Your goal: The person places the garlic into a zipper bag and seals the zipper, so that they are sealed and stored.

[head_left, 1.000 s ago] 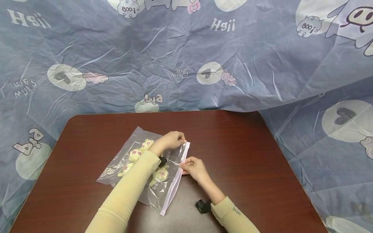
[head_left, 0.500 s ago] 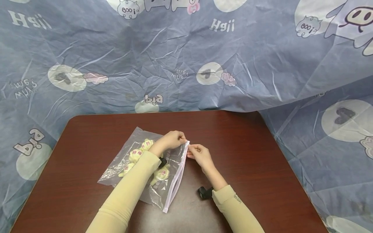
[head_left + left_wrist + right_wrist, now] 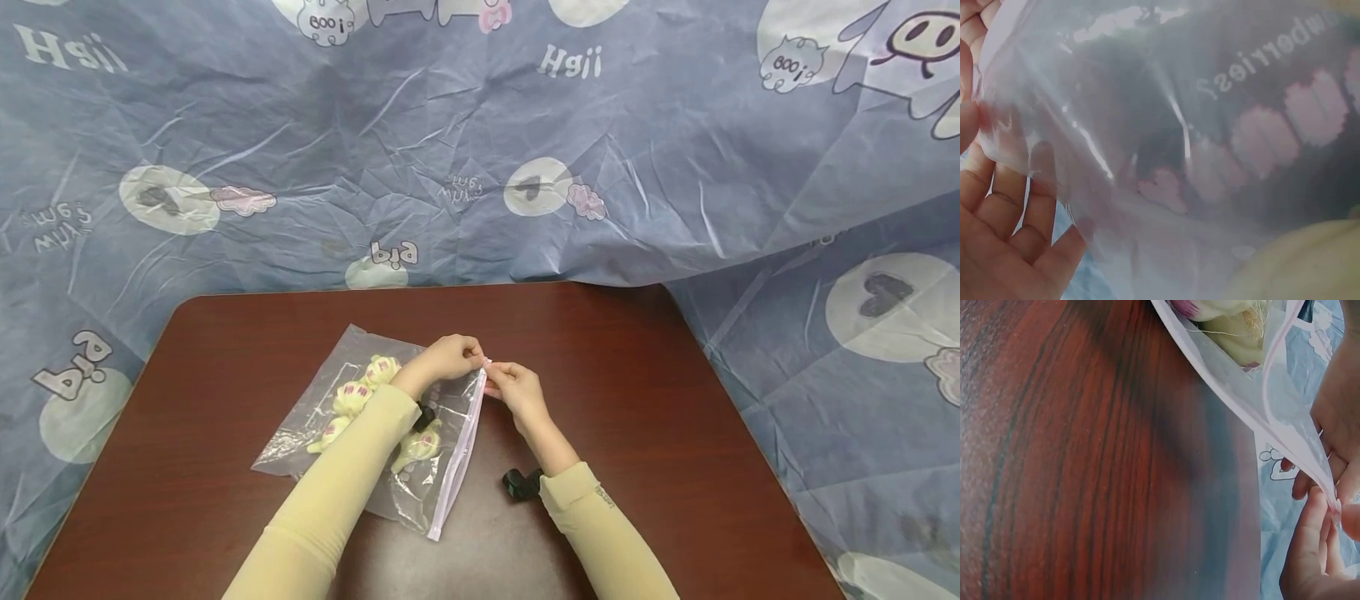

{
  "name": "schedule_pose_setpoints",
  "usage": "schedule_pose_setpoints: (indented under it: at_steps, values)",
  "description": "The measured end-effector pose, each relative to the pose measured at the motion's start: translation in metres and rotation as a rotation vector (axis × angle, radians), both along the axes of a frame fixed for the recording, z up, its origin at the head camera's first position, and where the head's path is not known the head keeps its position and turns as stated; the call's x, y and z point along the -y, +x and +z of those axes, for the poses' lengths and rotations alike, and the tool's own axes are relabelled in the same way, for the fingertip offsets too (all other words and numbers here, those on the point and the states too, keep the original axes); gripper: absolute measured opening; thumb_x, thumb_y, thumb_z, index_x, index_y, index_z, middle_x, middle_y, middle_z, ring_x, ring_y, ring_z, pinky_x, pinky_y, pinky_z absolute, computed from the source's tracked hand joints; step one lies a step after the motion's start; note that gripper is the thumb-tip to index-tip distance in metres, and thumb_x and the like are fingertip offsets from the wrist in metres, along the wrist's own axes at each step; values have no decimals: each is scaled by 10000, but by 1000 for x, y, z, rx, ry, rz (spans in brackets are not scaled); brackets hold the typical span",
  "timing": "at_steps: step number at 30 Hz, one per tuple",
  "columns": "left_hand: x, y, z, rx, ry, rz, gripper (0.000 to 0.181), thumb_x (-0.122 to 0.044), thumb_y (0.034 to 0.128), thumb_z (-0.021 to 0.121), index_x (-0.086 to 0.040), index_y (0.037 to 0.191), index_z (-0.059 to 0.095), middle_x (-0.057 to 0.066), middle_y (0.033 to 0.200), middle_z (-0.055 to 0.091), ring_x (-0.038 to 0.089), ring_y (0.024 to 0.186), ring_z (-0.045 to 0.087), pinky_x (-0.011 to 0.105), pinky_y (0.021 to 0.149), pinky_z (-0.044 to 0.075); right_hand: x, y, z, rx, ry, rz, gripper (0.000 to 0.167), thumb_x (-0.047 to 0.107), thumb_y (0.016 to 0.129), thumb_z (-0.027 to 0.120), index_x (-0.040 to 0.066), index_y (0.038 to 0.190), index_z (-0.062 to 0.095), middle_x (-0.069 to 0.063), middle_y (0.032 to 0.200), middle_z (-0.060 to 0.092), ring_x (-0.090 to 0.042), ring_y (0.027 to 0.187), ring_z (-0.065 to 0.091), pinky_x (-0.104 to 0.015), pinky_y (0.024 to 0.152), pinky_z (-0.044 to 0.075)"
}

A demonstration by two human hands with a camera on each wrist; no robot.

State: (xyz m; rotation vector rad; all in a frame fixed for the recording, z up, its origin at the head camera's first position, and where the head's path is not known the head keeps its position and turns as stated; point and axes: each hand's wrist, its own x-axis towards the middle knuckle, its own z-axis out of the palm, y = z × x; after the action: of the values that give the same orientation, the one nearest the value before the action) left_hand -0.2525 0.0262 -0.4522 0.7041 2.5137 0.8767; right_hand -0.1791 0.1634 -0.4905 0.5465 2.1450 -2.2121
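A clear zip bag [image 3: 401, 504] lies on the table, its pale pink zip strip [image 3: 459, 471] facing right. Inside are several pale yellow, rounded objects [image 3: 351, 398] with pink markings, partly covered by the left sleeve. My left hand [image 3: 448, 357] reaches across the bag and pinches its far top corner. Right beside it, my right hand [image 3: 519, 388] pinches the far end of the zip between thumb and fingers. In the right wrist view, the two edges of the bag's mouth [image 3: 1235, 412] stand apart and meet at the pinched corner. Mirrored lettering shows through the plastic [image 3: 1266, 59] in the left wrist view.
The dark red-brown wooden table [image 3: 622, 375] extends around the bag. A blue-grey printed cloth [image 3: 480, 125] hangs behind it and along the sides. A small black camera [image 3: 521, 483] sits at the right wrist.
My right hand has moved along the zip strip, away from the body, up to the far corner beside the left hand. The left hand stays pinching that corner.
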Motion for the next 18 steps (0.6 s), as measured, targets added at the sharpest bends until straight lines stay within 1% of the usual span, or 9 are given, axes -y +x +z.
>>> schedule_pose_setpoints:
  at_steps: [6,10,14,18]
  values:
    - [-1,0,2,-6,-1,-10,143,-199,963,607,-92,920,692,9,885,681,109,744,507,212,655,401,0,-2,-2,2,-30,-31,248,59,918,677,-123,1083,644,-48,868,698,-60,693,663,-283,755,610]
    - [-2,0,1,-13,-1,-2,142,-198,957,617,-88,917,697,17,883,686,113,749,510,213,658,402,1,-1,-1,6,-16,-37,257,69,911,690,-125,1074,648,-67,883,700,-64,693,667,-271,745,609]
    - [-3,0,-2,-21,12,12,142,-202,958,622,-94,905,699,23,875,682,121,756,522,222,666,415,0,-1,-2,24,2,-35,250,70,908,691,-118,1070,655,-99,929,698,-58,710,661,-240,730,603]
    - [-2,-1,-4,-15,31,24,151,-222,964,626,-101,910,698,24,879,673,126,769,528,228,679,425,1,1,-3,28,24,-30,220,55,899,690,-111,1041,664,-86,883,699,-53,690,653,-235,715,602]
